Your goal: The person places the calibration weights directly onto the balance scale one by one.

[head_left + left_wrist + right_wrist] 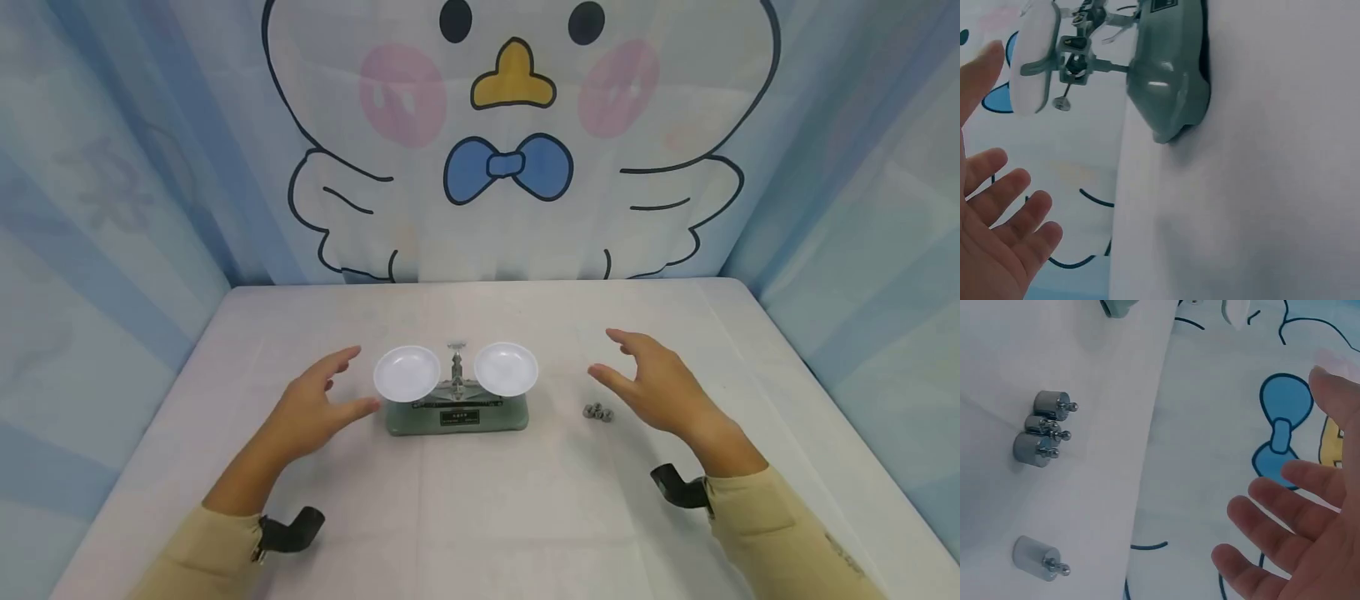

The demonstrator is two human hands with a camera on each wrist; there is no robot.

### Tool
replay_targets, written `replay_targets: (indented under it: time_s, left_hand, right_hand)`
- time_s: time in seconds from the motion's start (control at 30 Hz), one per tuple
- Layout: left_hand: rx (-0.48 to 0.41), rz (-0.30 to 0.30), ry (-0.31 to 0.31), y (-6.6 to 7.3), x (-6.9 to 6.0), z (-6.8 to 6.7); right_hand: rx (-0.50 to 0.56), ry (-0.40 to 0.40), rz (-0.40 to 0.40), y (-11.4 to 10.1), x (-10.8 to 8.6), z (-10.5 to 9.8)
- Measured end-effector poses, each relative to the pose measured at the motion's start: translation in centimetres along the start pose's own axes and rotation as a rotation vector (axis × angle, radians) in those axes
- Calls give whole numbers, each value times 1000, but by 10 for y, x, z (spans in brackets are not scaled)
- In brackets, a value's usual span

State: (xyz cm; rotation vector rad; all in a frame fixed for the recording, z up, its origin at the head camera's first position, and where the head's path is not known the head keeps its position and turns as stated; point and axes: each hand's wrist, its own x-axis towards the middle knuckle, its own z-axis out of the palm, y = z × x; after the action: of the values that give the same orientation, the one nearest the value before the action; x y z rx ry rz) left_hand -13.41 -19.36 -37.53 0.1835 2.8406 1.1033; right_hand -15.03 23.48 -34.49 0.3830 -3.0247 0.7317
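A green two-pan balance scale stands mid-table, with a white left pan and a white right pan; both pans hold nothing. Just left of it hovers my left hand, fingers spread and holding nothing. In the left wrist view the thumb is close to a pan. My right hand is held above the table, right of the scale, with loose fingers and nothing in it. Near its thumb sit several small metal weights. The right wrist view shows knobbed weights clustered together and a separate weight.
A white cloth covers the table. Behind it hangs a curtain with a cartoon bird, and blue-and-white curtains flank both sides. Black wrist camera mounts stick out from the sleeve cuffs.
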Motion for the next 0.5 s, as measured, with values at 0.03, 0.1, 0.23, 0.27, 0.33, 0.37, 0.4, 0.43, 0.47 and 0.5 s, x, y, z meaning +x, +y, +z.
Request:
replay_targets:
  time_s: [0.03,0.1,0.23,0.27,0.33,0.37,0.4,0.43,0.47,0.5]
  left_hand:
    - [-17,-20,1,-3,0,4]
    - [-48,-60,3,-7,0,11]
    - [-110,-99,12,-14,1,25]
    - [-123,-99,16,-15,1,28]
    - [-151,-97,28,-17,3,35]
    - [-159,-98,35,-18,3,38]
    - [-169,-94,43,-19,4,41]
    - [-175,-88,52,-20,4,44]
    - [-181,-84,58,-20,5,47]
    - [-185,-84,63,-21,5,50]
  right_hand:
    - [11,8,4,2,-2,2]
    - [35,19,11,6,-6,6]
    - [54,22,29,14,-13,13]
    - [59,20,33,16,-14,15]
    - [66,16,43,19,-16,19]
    - [71,13,47,21,-17,21]
    - [76,11,52,23,-18,23]
    - [81,8,59,24,-19,25]
    - [86,7,64,26,-20,28]
    - [87,4,67,27,-21,30]
